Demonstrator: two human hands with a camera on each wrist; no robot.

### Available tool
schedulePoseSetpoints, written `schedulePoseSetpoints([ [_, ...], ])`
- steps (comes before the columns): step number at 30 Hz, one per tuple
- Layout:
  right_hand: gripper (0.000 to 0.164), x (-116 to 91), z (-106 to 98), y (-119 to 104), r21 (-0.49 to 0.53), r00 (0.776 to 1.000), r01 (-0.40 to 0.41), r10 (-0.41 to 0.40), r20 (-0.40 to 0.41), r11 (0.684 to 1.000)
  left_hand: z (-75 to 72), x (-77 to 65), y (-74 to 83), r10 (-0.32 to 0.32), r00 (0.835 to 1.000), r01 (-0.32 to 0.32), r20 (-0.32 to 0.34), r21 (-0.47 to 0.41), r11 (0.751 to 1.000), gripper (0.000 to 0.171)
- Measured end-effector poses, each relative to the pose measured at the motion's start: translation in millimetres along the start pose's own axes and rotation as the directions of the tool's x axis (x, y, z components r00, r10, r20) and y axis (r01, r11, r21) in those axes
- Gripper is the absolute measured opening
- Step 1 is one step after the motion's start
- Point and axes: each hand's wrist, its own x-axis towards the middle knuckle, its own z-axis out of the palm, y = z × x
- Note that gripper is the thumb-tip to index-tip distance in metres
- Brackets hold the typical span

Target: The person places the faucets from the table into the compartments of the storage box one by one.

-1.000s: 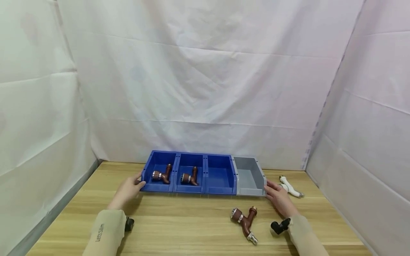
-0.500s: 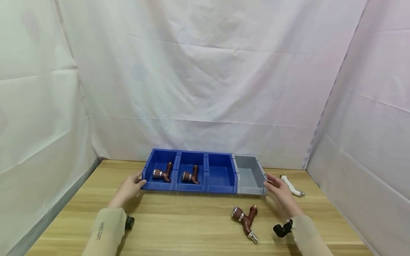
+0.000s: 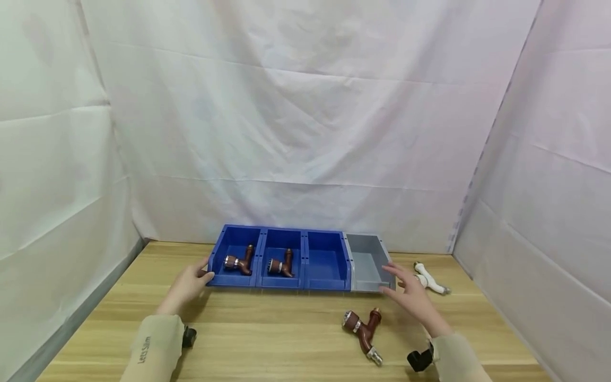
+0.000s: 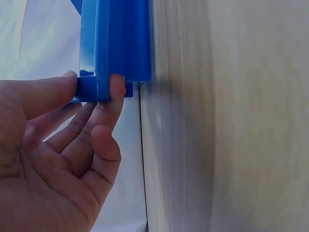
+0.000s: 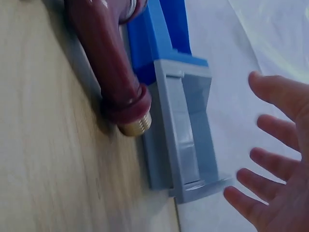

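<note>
A row of three joined blue bins (image 3: 326,285) and one grey bin (image 3: 373,286) stands at the back of the table. My left hand (image 3: 187,285) pinches the corner of the leftmost blue bin (image 4: 101,53) between thumb and fingertips. Spread fingers on my right hand (image 3: 410,294) overlap the grey bin's right front corner; the right wrist view shows that hand (image 5: 282,159) holding nothing. Brown faucets lie in the first bin (image 3: 241,261) and the second bin (image 3: 282,264). Another brown faucet (image 3: 365,333) with a metal nozzle lies on the table, left of my right wrist.
A white faucet (image 3: 429,278) lies on the wooden table (image 3: 267,339) behind my right hand, partly hidden by it. White cloth (image 3: 305,132) hangs close behind the bins and along both sides.
My right hand has come off the grey bin's side, its fingers now spread above that corner. The left hand keeps its hold. Bins and faucets stay nearly in place.
</note>
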Motion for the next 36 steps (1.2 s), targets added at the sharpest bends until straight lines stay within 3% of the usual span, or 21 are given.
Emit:
schedulePoseSetpoints([
  [4,0.051,-9,2,-7,-0.006,0.989,0.067,-0.065,0.131,0.998,0.7,-0.9,-1.1,-0.007,1.0,0.007,0.007,-0.009,1.0,0.054],
  [10,0.049,-18,6,-20,-0.003,0.939,0.101,-0.094,0.331,0.995,-2.2,-0.3,-3.0,-0.007,1.0,0.007,0.0,-0.008,1.0,0.054],
  [23,0.076,-37,21,-28,-0.098,0.896,0.252,-0.194,0.4,0.963,-0.2,-1.7,-1.0,0.002,1.0,-0.002,0.009,0.005,1.0,0.055],
  [36,0.094,-42,30,-37,-0.127,0.858,0.221,-0.13,0.496,0.967,2.3,-1.9,-2.4,0.0,1.0,0.0,-0.001,-0.007,1.0,0.054],
])
